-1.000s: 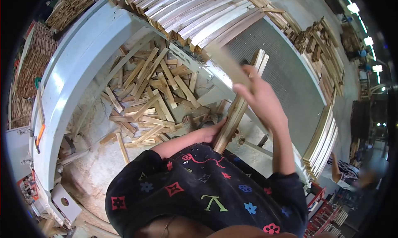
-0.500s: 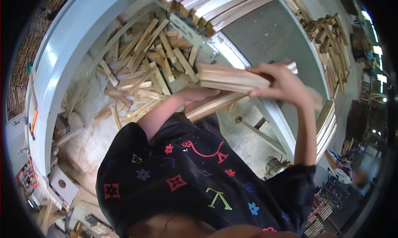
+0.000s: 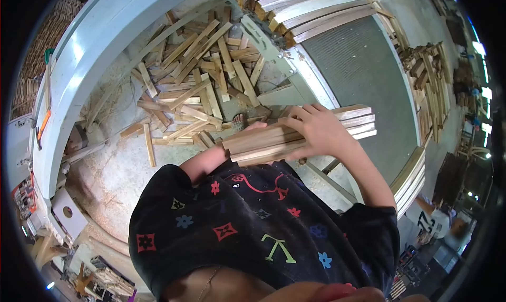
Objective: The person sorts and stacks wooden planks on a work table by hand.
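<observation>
A stack of several wooden strips (image 3: 263, 144) lies across the front of my body at belly height, tilted slightly up to the right. My right hand (image 3: 321, 131) is closed over the stack from above, its fingers bent over the far edge. Under the left end of the stack, my left hand (image 3: 256, 126) holds it from below. Only some of its fingers show past the far edge; the strips hide the rest.
A grey machine table (image 3: 348, 54) carries a row of wooden strips (image 3: 316, 12) at its far end. Loose strips (image 3: 200, 86) lie heaped on the floor at left. More strips (image 3: 411, 183) stand stacked at right. Another person (image 3: 435, 223) is at the far right.
My right hand has come down and left with its strips, which now lie together with those on my left hand. The view has shifted slightly.
</observation>
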Action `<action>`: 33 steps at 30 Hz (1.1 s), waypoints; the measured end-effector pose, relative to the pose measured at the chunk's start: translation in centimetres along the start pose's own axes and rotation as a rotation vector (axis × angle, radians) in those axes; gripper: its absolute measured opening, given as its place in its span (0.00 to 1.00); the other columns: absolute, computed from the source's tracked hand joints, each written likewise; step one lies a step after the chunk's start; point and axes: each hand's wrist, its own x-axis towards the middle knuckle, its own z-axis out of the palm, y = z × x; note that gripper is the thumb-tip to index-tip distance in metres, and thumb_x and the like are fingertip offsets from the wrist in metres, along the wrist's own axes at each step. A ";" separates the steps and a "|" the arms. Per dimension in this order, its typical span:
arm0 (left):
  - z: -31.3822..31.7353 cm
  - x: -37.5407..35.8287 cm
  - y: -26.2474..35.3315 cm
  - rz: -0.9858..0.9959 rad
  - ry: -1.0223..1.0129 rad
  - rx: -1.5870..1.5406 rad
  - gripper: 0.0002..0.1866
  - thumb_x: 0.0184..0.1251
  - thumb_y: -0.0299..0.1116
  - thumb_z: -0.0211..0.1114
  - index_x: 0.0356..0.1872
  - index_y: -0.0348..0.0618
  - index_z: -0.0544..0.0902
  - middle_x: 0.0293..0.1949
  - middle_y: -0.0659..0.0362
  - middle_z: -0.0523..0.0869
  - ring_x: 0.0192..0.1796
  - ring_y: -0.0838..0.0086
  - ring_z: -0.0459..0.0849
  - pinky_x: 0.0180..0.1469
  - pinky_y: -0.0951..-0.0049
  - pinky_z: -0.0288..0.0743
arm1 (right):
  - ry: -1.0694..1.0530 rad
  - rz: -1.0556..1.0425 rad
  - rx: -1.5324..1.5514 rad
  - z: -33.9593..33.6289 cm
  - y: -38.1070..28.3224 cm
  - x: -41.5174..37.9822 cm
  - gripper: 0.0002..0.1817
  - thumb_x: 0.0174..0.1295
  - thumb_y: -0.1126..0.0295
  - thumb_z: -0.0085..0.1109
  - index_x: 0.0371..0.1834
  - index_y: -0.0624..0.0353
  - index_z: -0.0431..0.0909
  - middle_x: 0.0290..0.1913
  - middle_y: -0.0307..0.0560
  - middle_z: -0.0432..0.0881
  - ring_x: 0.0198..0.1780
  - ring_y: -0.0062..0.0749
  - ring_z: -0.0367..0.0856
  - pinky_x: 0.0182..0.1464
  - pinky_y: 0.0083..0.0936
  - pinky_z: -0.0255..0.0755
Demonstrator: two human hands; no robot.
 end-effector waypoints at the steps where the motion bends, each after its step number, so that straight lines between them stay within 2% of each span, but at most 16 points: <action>1: 0.0 0.3 0.5 -0.064 -0.036 -0.046 0.50 0.62 0.68 0.55 0.73 0.34 0.60 0.59 0.29 0.72 0.50 0.39 0.80 0.50 0.49 0.79 | 0.105 -0.028 -0.189 1.2 0.1 -1.6 0.48 0.43 0.42 0.72 0.69 0.50 0.69 0.52 0.46 0.76 0.55 0.43 0.75 0.59 0.39 0.69; 4: 1.0 0.6 1.2 -0.095 0.076 0.071 0.55 0.59 0.72 0.54 0.71 0.28 0.60 0.55 0.27 0.72 0.47 0.42 0.80 0.47 0.51 0.78 | 0.186 0.009 -0.592 4.0 0.0 -3.6 0.56 0.38 0.47 0.78 0.75 0.47 0.60 0.53 0.45 0.75 0.54 0.42 0.75 0.58 0.39 0.68; 8: 5.7 0.9 3.9 -0.216 -0.461 -0.001 0.51 0.66 0.74 0.48 0.74 0.36 0.59 0.61 0.28 0.71 0.54 0.39 0.79 0.57 0.47 0.75 | 0.302 0.159 -0.285 3.1 0.3 -4.9 0.57 0.39 0.53 0.78 0.76 0.50 0.58 0.58 0.46 0.74 0.58 0.40 0.74 0.57 0.40 0.67; 9: 6.1 1.2 5.0 -0.120 -0.482 0.271 0.56 0.63 0.79 0.41 0.74 0.33 0.58 0.58 0.32 0.76 0.53 0.47 0.81 0.58 0.53 0.75 | 0.352 0.260 -0.250 2.6 -0.2 -5.5 0.52 0.42 0.50 0.76 0.73 0.52 0.62 0.59 0.49 0.75 0.58 0.43 0.74 0.59 0.40 0.66; 10: 6.3 1.1 5.5 0.026 -0.329 0.661 0.59 0.61 0.82 0.34 0.73 0.32 0.60 0.56 0.39 0.79 0.55 0.56 0.81 0.59 0.59 0.74 | 0.462 0.342 -0.250 2.5 -0.5 -6.0 0.51 0.43 0.50 0.75 0.72 0.56 0.63 0.58 0.51 0.76 0.56 0.46 0.75 0.58 0.40 0.66; 12: 8.6 2.3 6.4 0.079 -0.201 0.731 0.61 0.58 0.84 0.28 0.73 0.34 0.62 0.55 0.42 0.81 0.55 0.57 0.82 0.62 0.61 0.72 | 0.722 0.567 -0.090 3.4 -1.5 -6.4 0.54 0.40 0.52 0.76 0.74 0.57 0.61 0.59 0.52 0.76 0.58 0.46 0.75 0.57 0.41 0.66; 14: 8.9 5.3 4.5 0.281 -0.084 0.993 0.56 0.64 0.79 0.28 0.74 0.36 0.62 0.66 0.50 0.75 0.66 0.62 0.75 0.71 0.62 0.65 | 0.923 0.740 0.114 3.6 -2.1 -6.0 0.52 0.46 0.52 0.75 0.72 0.64 0.60 0.61 0.57 0.75 0.61 0.50 0.74 0.62 0.42 0.66; 16: 8.4 8.3 2.4 0.172 -0.098 0.967 0.52 0.66 0.77 0.29 0.76 0.42 0.60 0.69 0.54 0.72 0.68 0.66 0.72 0.72 0.62 0.63 | 1.164 0.847 0.411 4.5 -1.5 -5.4 0.51 0.49 0.51 0.74 0.72 0.66 0.59 0.62 0.60 0.74 0.63 0.52 0.73 0.65 0.42 0.66; 17: 7.4 10.0 1.1 0.106 -0.062 0.868 0.48 0.70 0.74 0.30 0.76 0.45 0.61 0.69 0.56 0.73 0.68 0.68 0.72 0.72 0.64 0.62 | 1.208 0.846 0.566 4.1 -1.0 -5.0 0.51 0.53 0.50 0.73 0.72 0.71 0.58 0.63 0.68 0.71 0.66 0.57 0.71 0.68 0.40 0.64; 18: 6.7 11.6 -0.4 0.036 -0.023 0.771 0.44 0.73 0.71 0.31 0.75 0.48 0.63 0.68 0.58 0.74 0.68 0.70 0.72 0.72 0.66 0.62 | 1.204 0.911 0.533 3.9 -0.4 -4.6 0.51 0.53 0.50 0.72 0.72 0.72 0.57 0.63 0.71 0.70 0.66 0.59 0.70 0.68 0.40 0.64; 19: 9.2 12.0 -2.7 0.232 0.234 0.712 0.41 0.73 0.70 0.36 0.75 0.51 0.65 0.67 0.58 0.75 0.67 0.70 0.74 0.71 0.64 0.64 | 1.201 0.980 0.505 3.9 0.3 -4.1 0.51 0.54 0.50 0.71 0.72 0.74 0.57 0.64 0.73 0.70 0.66 0.61 0.70 0.68 0.41 0.64; 21: 10.0 11.6 -2.1 0.160 0.193 0.580 0.42 0.73 0.70 0.37 0.75 0.49 0.63 0.67 0.57 0.75 0.66 0.68 0.76 0.69 0.62 0.68 | 1.175 1.121 0.506 4.4 1.3 -3.7 0.49 0.58 0.48 0.67 0.69 0.79 0.59 0.63 0.80 0.67 0.66 0.66 0.69 0.68 0.42 0.63; 24: 7.0 12.0 -1.0 0.212 0.159 0.490 0.41 0.73 0.70 0.40 0.73 0.48 0.65 0.62 0.55 0.79 0.59 0.66 0.82 0.62 0.63 0.76 | 1.138 1.069 0.628 9.5 4.6 -4.3 0.46 0.60 0.46 0.64 0.67 0.77 0.63 0.61 0.76 0.70 0.64 0.64 0.71 0.67 0.41 0.65; 25: 8.8 10.9 -1.0 0.215 0.136 0.458 0.41 0.73 0.70 0.40 0.74 0.48 0.65 0.62 0.55 0.79 0.59 0.65 0.82 0.62 0.63 0.76 | 1.185 1.073 0.541 9.3 3.0 -4.0 0.34 0.64 0.52 0.63 0.62 0.72 0.71 0.55 0.68 0.77 0.55 0.48 0.78 0.57 0.37 0.72; 28: 9.0 9.6 -0.8 0.227 0.215 0.453 0.42 0.73 0.71 0.36 0.74 0.50 0.65 0.63 0.56 0.78 0.61 0.68 0.80 0.63 0.66 0.75 | 1.170 1.031 0.701 10.6 1.2 -3.8 0.35 0.66 0.53 0.61 0.68 0.68 0.67 0.58 0.69 0.73 0.57 0.56 0.76 0.60 0.38 0.70; 33: 9.2 8.2 -1.1 0.068 0.062 0.389 0.42 0.72 0.70 0.42 0.74 0.47 0.64 0.64 0.52 0.78 0.59 0.62 0.82 0.63 0.58 0.76 | 1.271 1.016 0.824 13.4 -1.6 -3.6 0.33 0.71 0.58 0.58 0.75 0.60 0.62 0.53 0.58 0.79 0.52 0.36 0.78 0.56 0.32 0.73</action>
